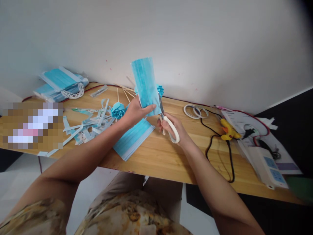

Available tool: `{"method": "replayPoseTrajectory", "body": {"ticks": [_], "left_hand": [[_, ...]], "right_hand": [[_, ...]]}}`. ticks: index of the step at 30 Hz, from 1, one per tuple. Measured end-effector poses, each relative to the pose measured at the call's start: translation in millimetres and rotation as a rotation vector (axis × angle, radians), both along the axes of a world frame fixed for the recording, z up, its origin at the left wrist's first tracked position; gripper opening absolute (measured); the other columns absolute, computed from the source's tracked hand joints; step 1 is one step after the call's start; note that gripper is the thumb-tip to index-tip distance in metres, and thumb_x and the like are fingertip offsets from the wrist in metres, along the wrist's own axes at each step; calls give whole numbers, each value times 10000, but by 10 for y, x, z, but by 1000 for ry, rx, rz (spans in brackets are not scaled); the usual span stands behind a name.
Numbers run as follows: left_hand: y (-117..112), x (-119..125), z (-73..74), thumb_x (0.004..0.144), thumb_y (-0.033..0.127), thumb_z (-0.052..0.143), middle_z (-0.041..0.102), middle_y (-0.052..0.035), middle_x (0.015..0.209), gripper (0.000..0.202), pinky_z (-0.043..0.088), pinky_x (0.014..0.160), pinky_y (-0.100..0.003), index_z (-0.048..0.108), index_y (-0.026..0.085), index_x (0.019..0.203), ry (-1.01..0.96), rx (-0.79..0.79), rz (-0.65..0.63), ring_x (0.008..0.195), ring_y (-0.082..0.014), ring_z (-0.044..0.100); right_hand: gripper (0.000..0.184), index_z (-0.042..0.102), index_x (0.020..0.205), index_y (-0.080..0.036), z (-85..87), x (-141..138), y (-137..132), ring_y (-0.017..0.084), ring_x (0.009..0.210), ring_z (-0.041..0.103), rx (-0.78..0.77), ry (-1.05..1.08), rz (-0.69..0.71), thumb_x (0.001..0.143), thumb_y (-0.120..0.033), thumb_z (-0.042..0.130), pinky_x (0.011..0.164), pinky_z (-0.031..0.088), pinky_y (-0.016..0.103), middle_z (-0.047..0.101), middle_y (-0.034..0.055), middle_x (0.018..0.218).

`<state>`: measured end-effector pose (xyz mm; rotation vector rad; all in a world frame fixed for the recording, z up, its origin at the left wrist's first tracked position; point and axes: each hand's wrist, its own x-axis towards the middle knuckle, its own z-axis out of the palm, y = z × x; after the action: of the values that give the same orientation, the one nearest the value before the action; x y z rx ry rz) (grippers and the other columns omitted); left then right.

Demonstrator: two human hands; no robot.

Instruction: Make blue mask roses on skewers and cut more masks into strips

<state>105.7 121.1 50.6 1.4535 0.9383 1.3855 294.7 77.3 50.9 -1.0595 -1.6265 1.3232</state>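
My left hand (137,109) pinches a blue face mask (145,78) near its lower end, with the thumb across the front. The mask stands upright above the table. In my right hand (174,125) is a pair of white-handled scissors (172,130), my fingers through the loops. The scissor blades point up along the mask's right edge; I cannot tell how far they have cut. Below my hands lies a stack of flat blue mask pieces (133,138). A blue fabric flower (117,110) on a wooden stick sits left of my left hand, and more blue flowers are partly hidden behind the mask.
Cut white and blue strips (90,125) litter the table's left side. Behind them is a pile of masks (61,81) with white ear loops. Tape rolls (195,111), a yellow glue gun (228,130) with a black cord, papers and a power strip (267,166) occupy the right.
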Motion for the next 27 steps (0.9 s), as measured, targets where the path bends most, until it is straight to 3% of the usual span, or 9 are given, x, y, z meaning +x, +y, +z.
{"method": "replayPoseTrajectory", "body": {"ticks": [16, 27], "left_hand": [[-2, 17, 3, 697, 394, 866, 738, -70, 971, 436, 578, 874, -435, 640, 184, 1005, -66, -54, -16, 953, -281, 712], [8, 9, 0, 695, 369, 871, 752, -91, 1045, 459, 596, 919, -455, 655, 161, 1043, -74, -46, -8, 1015, -296, 718]], "right_hand": [[602, 580, 840, -211, -1, 7, -10, 105, 520, 516, 20, 26, 0, 751, -796, 698, 473, 399, 265, 572, -18, 680], [549, 592, 793, -202, -24, 5, -13, 94, 470, 499, 11, 57, -14, 775, -734, 722, 424, 383, 255, 570, -21, 631]]}}
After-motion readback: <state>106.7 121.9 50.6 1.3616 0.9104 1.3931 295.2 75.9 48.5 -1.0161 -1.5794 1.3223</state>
